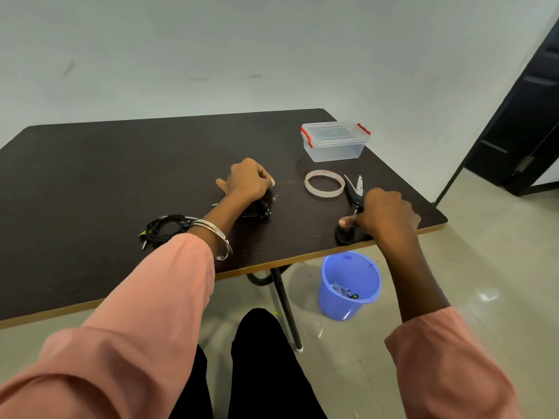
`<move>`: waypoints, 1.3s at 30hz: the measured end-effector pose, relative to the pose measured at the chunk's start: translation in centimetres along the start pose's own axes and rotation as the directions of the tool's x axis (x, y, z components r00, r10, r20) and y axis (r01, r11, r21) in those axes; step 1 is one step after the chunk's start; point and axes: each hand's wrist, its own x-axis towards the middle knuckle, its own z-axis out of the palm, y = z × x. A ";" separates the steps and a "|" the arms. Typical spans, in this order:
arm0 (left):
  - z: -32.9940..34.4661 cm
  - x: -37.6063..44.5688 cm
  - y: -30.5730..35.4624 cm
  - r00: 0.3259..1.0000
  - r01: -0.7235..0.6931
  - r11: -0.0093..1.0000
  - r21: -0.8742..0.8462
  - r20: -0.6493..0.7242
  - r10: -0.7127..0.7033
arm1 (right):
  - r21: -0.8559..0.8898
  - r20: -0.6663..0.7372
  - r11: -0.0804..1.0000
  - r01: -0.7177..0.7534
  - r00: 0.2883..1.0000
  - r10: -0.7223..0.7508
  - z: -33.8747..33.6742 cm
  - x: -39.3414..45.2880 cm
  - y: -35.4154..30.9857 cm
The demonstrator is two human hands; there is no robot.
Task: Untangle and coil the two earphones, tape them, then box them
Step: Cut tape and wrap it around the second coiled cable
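Dark brown table (pixel 90 182) against a plain pale wall, tiled floor underneath. The left hand (pixel 246 179) sits curled over one black earphone bundle (pixel 260 211), fingertips pinching something too small to make out. The other coiled earphone (pixel 165 226) lies just left of that wrist, beside the bangles (pixel 217 237). The right hand (pixel 385 211) grips the scissors (pixel 354 192) by the handles, blades apart, next to the tape roll (pixel 324 182). The clear box (pixel 335 142), red clips, lid on, sits further back. Blue bucket (pixel 351 285) on the floor.
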 end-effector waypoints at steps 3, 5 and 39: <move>0.1 -0.2 0.0 1.000 -0.009 1.000 0.021 -0.001 0.009 | -0.025 -0.007 0.999 0.028 1.000 -0.028 0.4 0.0 -0.1; 0.1 -0.3 0.0 1.000 -0.018 0.999 0.031 0.001 0.018 | -0.020 -0.054 0.999 0.033 0.998 -0.034 0.9 0.4 0.0; 0.4 1.3 -2.1 0.960 -0.249 0.962 0.110 -0.099 0.260 | -0.508 -0.073 0.753 0.418 0.850 -0.521 -3.2 -2.4 -2.3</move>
